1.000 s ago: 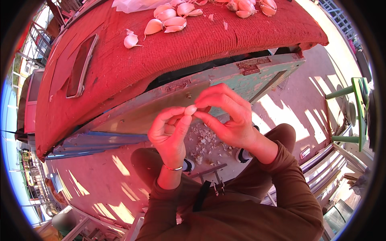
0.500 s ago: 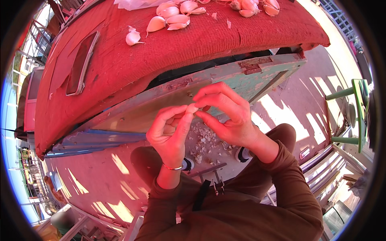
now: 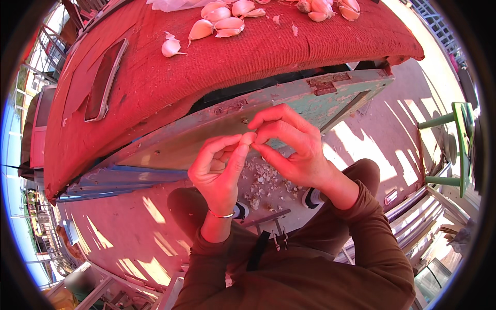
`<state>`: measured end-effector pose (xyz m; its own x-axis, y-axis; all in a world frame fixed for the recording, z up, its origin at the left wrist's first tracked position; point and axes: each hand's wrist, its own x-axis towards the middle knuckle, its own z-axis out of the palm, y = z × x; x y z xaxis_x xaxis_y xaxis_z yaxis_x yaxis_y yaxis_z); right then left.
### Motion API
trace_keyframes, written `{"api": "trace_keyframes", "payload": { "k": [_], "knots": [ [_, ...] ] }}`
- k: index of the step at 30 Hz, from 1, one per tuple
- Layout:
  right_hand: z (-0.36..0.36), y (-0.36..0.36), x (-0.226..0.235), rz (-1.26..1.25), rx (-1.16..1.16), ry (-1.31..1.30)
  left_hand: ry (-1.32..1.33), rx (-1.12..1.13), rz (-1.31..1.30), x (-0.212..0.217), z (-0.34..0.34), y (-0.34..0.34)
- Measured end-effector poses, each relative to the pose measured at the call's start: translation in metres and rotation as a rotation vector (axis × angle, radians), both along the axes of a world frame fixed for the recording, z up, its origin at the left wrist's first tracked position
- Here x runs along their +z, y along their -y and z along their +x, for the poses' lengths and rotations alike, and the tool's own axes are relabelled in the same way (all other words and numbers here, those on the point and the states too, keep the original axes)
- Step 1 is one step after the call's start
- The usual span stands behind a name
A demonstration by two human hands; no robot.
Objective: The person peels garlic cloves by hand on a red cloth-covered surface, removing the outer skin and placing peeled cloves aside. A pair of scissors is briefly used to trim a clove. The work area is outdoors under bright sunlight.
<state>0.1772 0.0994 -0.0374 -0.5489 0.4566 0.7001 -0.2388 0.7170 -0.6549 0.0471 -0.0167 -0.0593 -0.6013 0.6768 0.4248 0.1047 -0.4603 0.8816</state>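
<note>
A smartphone (image 3: pixel 106 80) lies on the red-covered table (image 3: pixel 248 62) at its left; right of that on the table, garlic cloves (image 3: pixel 202 30) remain in their skins. Before the table, the left hand (image 3: pixel 216 173) pinches a garlic clove (image 3: pixel 248 138), seemingly bare; garlic skins (image 3: pixel 264 178) below the table suggest several already peeled. The right hand (image 3: pixel 298 150) has thumb and forefinger nearly together at the clove; whether clamped, I cannot tell.

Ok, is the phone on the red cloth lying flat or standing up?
Lying flat. The phone rests on the red cloth with its broad dark side facing up.
</note>
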Motion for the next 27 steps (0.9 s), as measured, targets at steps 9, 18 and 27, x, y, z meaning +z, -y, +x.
{"api": "trace_keyframes", "payload": {
  "k": [9, 18, 27],
  "knots": [
    [0.0044, -0.0009, 0.0004, -0.305, 0.127, 0.056, -0.101, 0.072, 0.051, -0.0046, -0.002, -0.0005],
    [0.0026, 0.001, -0.004, -0.581, 0.274, 0.016, -0.212, 0.113, 0.062, -0.0038, 0.0, -0.0027],
    [0.0056, -0.0037, -0.0058, -0.612, 0.284, -0.037, -0.284, 0.13, 0.101, -0.0038, -0.0013, -0.0026]
  ]
}}
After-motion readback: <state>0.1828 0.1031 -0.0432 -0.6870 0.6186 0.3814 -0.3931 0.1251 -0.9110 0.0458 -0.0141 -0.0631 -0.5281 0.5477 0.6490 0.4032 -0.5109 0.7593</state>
